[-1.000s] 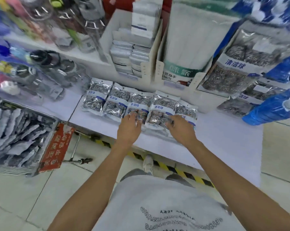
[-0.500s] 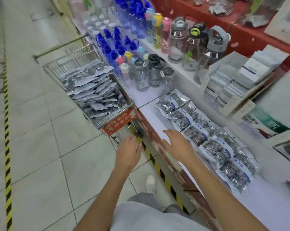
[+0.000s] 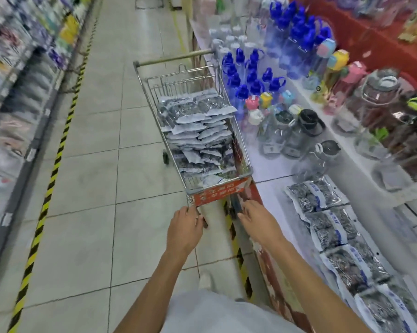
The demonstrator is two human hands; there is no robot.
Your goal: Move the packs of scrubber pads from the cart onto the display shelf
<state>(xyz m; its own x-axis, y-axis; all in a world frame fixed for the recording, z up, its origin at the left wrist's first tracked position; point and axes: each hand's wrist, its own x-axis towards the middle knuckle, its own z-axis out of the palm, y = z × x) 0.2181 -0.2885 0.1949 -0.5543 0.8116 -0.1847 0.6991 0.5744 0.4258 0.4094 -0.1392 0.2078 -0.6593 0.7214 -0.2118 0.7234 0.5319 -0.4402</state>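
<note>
Packs of scrubber pads (image 3: pixel 197 138) fill my cart (image 3: pixel 220 193) beside the display shelf (image 3: pixel 272 171); five more packs (image 3: pixel 341 251) line the shelf's front edge; my left hand (image 3: pixel 184 230) and right hand (image 3: pixel 256 218), fingers loosely extended and holding nothing, reach toward the cart's near end.

A cart (image 3: pixel 193 131) stands in the aisle against the display shelf's (image 3: pixel 269 169) left edge — packs of scrubber pads (image 3: pixel 197 138) piled in it, more packs (image 3: pixel 334 239) in a row on the shelf, bottles (image 3: pixel 253 78) behind them.
</note>
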